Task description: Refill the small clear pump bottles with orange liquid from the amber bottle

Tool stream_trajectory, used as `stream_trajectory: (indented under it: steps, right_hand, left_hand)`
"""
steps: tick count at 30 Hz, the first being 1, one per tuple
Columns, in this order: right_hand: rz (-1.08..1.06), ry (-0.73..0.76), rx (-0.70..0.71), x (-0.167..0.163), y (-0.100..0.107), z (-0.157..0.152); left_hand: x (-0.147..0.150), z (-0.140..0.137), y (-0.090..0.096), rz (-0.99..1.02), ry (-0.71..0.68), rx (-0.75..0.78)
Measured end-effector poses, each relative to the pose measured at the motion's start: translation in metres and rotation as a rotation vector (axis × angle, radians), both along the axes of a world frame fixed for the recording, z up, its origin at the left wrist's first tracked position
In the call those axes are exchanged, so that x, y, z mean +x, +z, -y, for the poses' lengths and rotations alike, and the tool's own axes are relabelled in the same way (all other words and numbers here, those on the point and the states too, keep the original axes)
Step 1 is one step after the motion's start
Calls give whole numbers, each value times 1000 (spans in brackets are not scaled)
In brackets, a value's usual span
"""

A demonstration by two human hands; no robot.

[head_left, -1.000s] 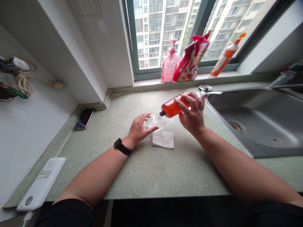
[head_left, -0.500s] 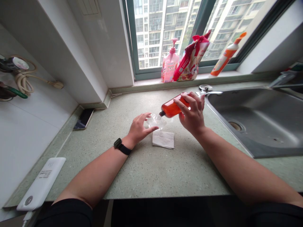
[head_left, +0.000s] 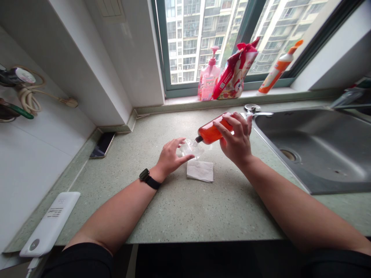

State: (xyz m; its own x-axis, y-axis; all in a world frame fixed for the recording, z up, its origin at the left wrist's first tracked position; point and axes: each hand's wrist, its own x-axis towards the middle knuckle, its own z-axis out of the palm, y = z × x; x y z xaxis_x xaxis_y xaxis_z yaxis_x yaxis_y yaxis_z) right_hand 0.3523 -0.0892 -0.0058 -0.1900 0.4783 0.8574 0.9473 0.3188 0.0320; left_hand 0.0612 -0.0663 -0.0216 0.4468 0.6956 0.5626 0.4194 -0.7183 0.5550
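My right hand point(head_left: 236, 137) grips an orange-red bottle point(head_left: 210, 130) of liquid, tilted with its dark neck pointing down to the left. The bottle's mouth is at the edge of a clear plastic container point(head_left: 191, 150); I cannot tell whether liquid is flowing. My left hand point(head_left: 171, 156), with a black watch on the wrist, holds the container's left side between thumb and fingers. Just in front of the container, a folded white tissue point(head_left: 199, 170) lies on the speckled green counter point(head_left: 185, 208).
A steel sink point(head_left: 319, 146) with a tap point(head_left: 261, 114) is on the right. Along the windowsill stand a pink pump bottle point(head_left: 208, 83), a red bag point(head_left: 236, 73) and an orange-white bottle point(head_left: 276, 71). At left lie a phone point(head_left: 102, 145) and a white power bank point(head_left: 50, 224).
Both hands, the bottle and the container keep nearly the same positions. The view has shifted very slightly.
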Motion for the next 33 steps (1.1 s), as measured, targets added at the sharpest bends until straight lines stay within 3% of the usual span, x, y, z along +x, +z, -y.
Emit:
stream_trajectory:
  steps: [33]
  right_hand:
    - [26,-11,-11,0,4,1]
  left_hand:
    - [0,0,0,-7,-3,-3]
